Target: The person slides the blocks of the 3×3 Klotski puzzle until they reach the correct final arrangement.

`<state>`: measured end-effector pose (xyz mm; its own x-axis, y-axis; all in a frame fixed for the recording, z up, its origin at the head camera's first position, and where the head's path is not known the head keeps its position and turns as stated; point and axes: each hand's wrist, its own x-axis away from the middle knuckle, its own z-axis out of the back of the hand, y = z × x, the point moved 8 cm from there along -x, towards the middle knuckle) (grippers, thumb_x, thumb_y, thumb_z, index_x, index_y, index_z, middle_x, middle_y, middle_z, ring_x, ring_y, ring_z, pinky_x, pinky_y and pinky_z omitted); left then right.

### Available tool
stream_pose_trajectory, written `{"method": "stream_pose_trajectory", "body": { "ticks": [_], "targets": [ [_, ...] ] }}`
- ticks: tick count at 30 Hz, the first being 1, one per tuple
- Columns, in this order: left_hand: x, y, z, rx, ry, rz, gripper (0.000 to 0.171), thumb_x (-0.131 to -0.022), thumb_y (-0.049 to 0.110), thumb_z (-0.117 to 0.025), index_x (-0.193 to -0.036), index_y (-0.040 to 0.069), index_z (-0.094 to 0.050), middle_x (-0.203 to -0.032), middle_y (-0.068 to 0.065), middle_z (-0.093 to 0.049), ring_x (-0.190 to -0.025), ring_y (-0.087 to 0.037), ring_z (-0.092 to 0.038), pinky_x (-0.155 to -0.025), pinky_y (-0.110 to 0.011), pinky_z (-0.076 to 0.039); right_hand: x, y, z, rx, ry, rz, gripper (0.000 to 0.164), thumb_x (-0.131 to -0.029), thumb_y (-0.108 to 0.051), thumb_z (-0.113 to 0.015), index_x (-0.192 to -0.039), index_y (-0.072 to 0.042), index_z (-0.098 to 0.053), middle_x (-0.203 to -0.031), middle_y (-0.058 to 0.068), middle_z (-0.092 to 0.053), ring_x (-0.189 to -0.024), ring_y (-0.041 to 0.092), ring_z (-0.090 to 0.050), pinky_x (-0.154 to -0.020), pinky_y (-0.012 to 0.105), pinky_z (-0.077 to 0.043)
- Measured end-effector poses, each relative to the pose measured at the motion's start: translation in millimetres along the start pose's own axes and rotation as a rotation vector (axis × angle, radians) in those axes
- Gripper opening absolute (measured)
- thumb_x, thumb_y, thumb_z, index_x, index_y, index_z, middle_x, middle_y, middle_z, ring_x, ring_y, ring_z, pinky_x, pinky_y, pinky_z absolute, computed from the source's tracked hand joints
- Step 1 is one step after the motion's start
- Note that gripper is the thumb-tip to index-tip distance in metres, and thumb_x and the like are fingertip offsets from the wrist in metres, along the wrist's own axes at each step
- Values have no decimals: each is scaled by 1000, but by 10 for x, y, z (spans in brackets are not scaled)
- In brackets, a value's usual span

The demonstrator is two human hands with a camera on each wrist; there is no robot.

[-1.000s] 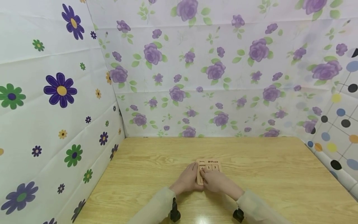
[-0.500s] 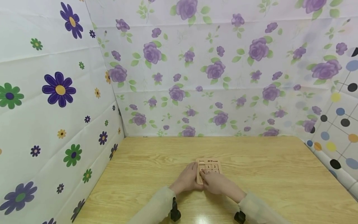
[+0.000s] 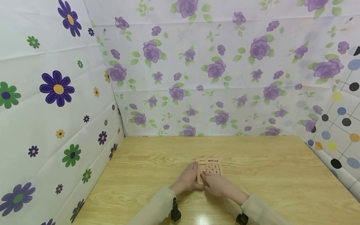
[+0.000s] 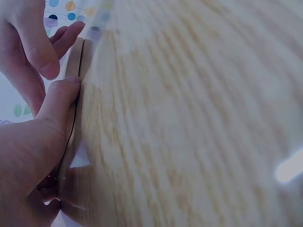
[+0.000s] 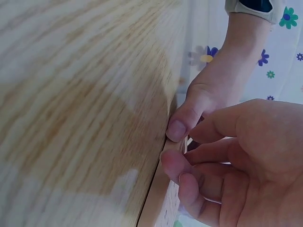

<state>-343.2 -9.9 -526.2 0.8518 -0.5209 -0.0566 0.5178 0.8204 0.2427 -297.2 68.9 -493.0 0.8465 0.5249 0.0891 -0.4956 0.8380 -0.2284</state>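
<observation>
A wooden sliding number puzzle (image 3: 209, 161) lies flat on the table. My left hand (image 3: 187, 178) grips its left side, with the thumb along the near edge, as the left wrist view shows against the puzzle's side (image 4: 72, 113). Over the lower part reaches my right hand (image 3: 217, 184), a fingertip touching the tile marked 4 (image 3: 202, 171). Above that tile is a gap at the top left. Tiles 1, 2, 5 and 3 show beside it; the right hand hides the lower ones. In the right wrist view, the right fingers (image 5: 175, 165) bend loosely at the near edge.
The wood-grain table (image 3: 267, 162) stretches out on all sides of the puzzle. Flowered cloth (image 3: 216, 68) hangs behind it, with another patterned sheet (image 3: 59, 125) at the left and a dotted one (image 3: 337, 131) at the right. Both wrists wear black devices.
The tile marked 4 has slid from the top-left corner toward me, leaving a gap there. My right hand has drawn back slightly, uncovering 5 and 3. The left hand keeps its grip.
</observation>
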Motion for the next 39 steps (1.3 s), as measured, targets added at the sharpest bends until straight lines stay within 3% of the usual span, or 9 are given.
{"method": "stream_pose_trajectory", "body": {
  "ticks": [11,15,20,22,25,28,30,35,39],
  "targets": [
    [15,3,-10,-15,1,-11,109,-75,53,-76,-147,-10,-24,-150,-25,-37,-140,-33,-37,-119,-39,-32,25,-2,-6,-13,-9,34,49,-94,-20,-56,-138,2,-49,-142,23,-50,-122,38,-57,-105,48,-47],
    [20,3,-14,-18,-5,-8,110,-76,57,-73,-148,-10,-23,-151,-24,-35,-141,-33,-36,-119,-39,-32,14,49,-1,-46,-10,16,51,-95,-20,-55,-140,1,-47,-144,22,-47,-98,29,-67,-92,42,-55],
    [11,4,6,5,10,-8,114,-74,62,-72,-148,-9,-24,-151,-23,-35,-141,-32,-36,-119,-39,-32,-2,135,59,-83,32,-22,49,-98,-19,-50,-141,3,-45,-147,23,-43,-97,29,-67,-84,36,-58],
    [8,3,11,19,17,-6,115,-73,63,-73,-149,-8,-24,-151,-22,-36,-140,-31,-37,-119,-39,-32,-3,173,79,-75,40,-48,50,-98,-19,-51,-142,3,-44,-147,24,-43,-104,31,-66,-82,34,-58],
    [7,-2,-2,32,18,-3,115,-72,63,-74,-149,-7,-23,-151,-21,-36,-140,-31,-38,-119,-39,-32,-15,233,79,-50,51,-80,51,-96,-19,-54,-142,4,-44,-145,26,-45,-74,25,-65,-62,32,-55],
    [8,-2,-16,34,14,-3,115,-73,62,-74,-149,-7,-23,-151,-22,-35,-141,-31,-37,-119,-39,-31,-35,273,80,4,83,-84,51,-95,-18,-56,-138,6,-47,-139,29,-50,-75,27,-66,-66,37,-58],
    [9,2,-15,35,17,-8,115,-73,62,-73,-149,-8,-23,-151,-22,-35,-141,-31,-36,-119,-39,-31,-51,289,76,23,91,-86,50,-94,-17,-57,-136,7,-49,-137,29,-52,-70,25,-65,-58,35,-56],
    [9,14,4,32,47,-31,112,-72,59,-76,-148,-7,-25,-146,-20,-41,-136,-29,-42,-118,-37,-34,-63,286,93,53,91,-86,48,-93,-19,-58,-133,7,-53,-134,28,-55,-100,35,-67,-80,44,-59],
    [8,8,-1,37,64,-46,111,-72,56,-78,-147,-7,-27,-142,-18,-44,-131,-27,-46,-116,-36,-36,-73,273,85,53,71,-93,48,-94,-20,-58,-134,5,-52,-137,27,-53,-112,39,-62,-92,49,-55]
  ]
}}
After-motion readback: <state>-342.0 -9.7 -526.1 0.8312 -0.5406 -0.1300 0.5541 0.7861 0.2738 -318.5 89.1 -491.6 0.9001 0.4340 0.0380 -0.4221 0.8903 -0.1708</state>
